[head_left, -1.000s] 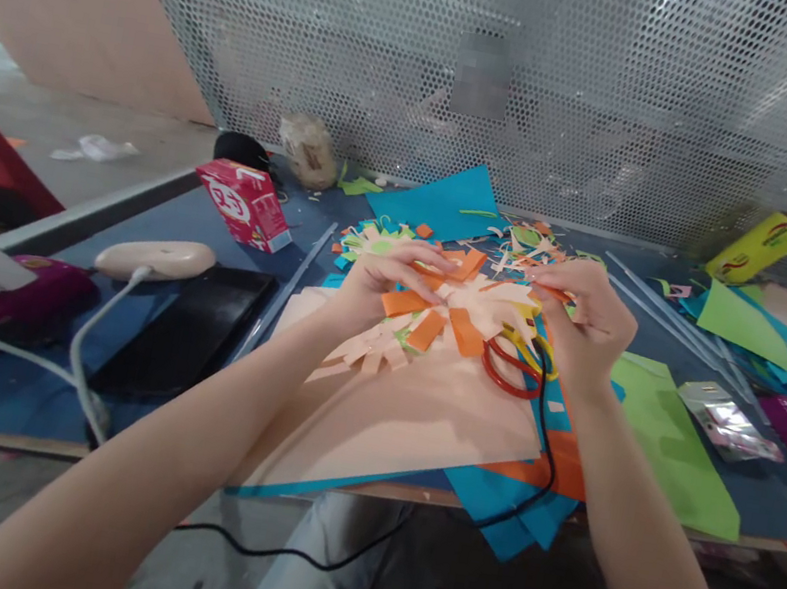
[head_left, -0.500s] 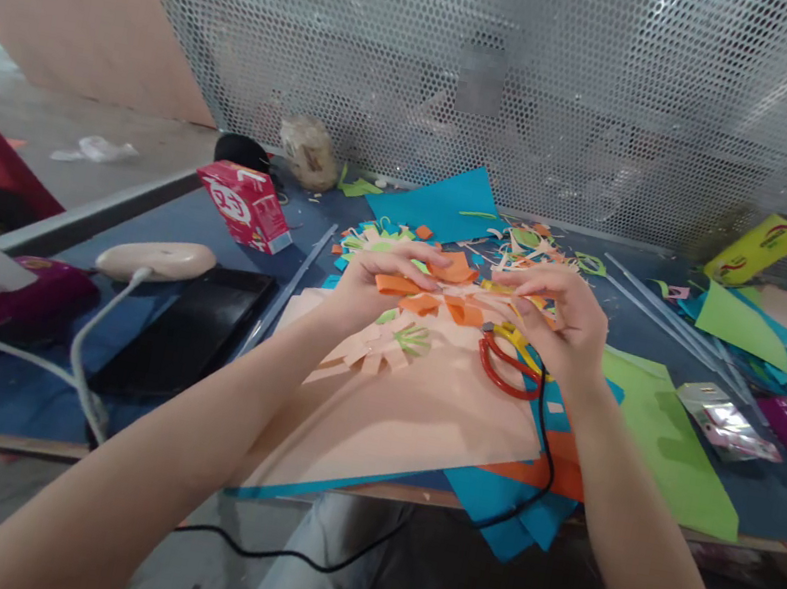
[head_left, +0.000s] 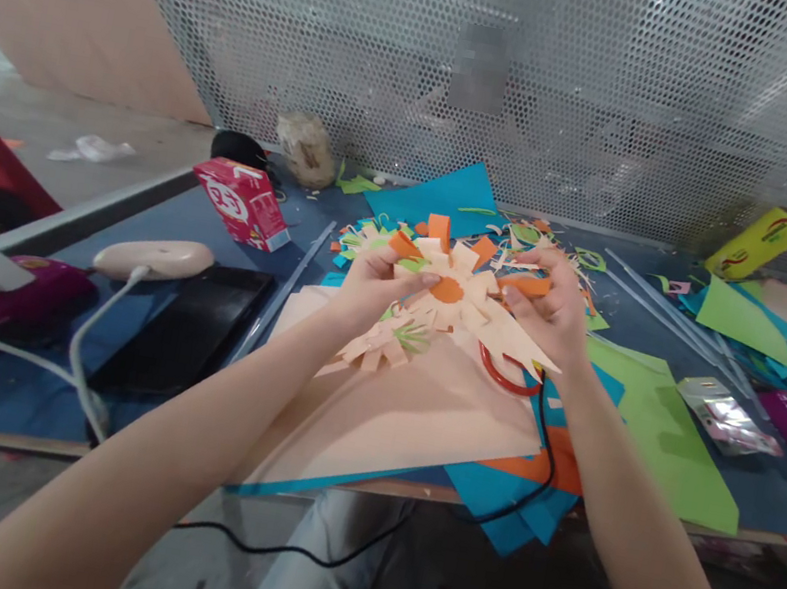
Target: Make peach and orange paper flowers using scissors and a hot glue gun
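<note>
Both my hands hold up a paper flower with peach and orange petals and an orange centre, tilted toward me above the table. My left hand pinches its left edge, thumb on the front. My right hand grips the right side, fingers curled round the petals. Under it lie a smaller peach cut-out with green fringe and red-handled scissors, on a large peach sheet.
Coloured paper sheets and scraps cover the blue table: blue, green, orange. A red carton, a black tablet, a white lamp with cable stand left. Clear rods and packets lie right. Perforated metal screen behind.
The flower has been lifted off the sheet and turned to face me; both hands rose slightly and moved farther from me. The scissors stay on the table.
</note>
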A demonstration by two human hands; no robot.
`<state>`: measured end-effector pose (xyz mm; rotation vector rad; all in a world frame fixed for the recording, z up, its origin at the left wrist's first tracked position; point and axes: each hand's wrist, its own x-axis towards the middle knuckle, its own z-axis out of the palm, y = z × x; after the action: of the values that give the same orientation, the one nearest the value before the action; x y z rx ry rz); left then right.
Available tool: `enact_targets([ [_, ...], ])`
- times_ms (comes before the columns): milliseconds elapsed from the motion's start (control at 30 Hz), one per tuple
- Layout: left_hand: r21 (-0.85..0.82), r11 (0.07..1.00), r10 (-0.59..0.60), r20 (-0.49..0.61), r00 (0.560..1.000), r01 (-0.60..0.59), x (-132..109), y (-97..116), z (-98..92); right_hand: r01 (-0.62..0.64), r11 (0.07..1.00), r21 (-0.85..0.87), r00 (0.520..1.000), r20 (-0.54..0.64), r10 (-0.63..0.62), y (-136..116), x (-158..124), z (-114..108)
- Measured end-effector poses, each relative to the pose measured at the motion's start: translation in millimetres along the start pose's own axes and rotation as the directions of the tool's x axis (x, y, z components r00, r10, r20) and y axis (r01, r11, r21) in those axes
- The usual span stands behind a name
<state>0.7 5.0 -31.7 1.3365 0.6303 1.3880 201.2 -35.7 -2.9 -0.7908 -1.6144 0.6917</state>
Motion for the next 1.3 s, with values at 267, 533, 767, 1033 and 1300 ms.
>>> enact_targets([
  [267, -0.036, 0.998, -0.056, -0.033, 0.998, 0.055, -1.2, 3.6, 6.4, -0.18, 0.977, 0.114, 0.983, 0.043, 0.177, 4.7, -0.6, 1.2],
  [533, -0.043, 0.993, -0.113, -0.057, 0.992, 0.11, -3.6, 5.3, 9.8, -0.241, 0.959, 0.147, 0.97, 0.036, 0.239, 2.5, 0.3, 3.6],
  [767, 0.1, 0.995, -0.009, -0.067, 0.998, 0.016, -6.2, 0.3, 8.3, -0.289, 0.942, 0.173, 0.957, 0.017, 0.29, 2.3, -0.2, 9.0],
  [1033, 0.284, 0.813, 0.468, 0.199, 0.861, -0.508, -7.0, 21.5, 4.0, 0.119, 0.992, -0.035, 0.992, -0.036, -0.12, -7.5, -6.2, 8.8],
  [1300, 0.316, 0.789, 0.465, 0.253, 0.848, -0.527, -7.9, 29.6, 0.6, 0.182, 0.974, -0.132, 0.983, 0.002, -0.184, -13.9, -8.3, 7.8],
])
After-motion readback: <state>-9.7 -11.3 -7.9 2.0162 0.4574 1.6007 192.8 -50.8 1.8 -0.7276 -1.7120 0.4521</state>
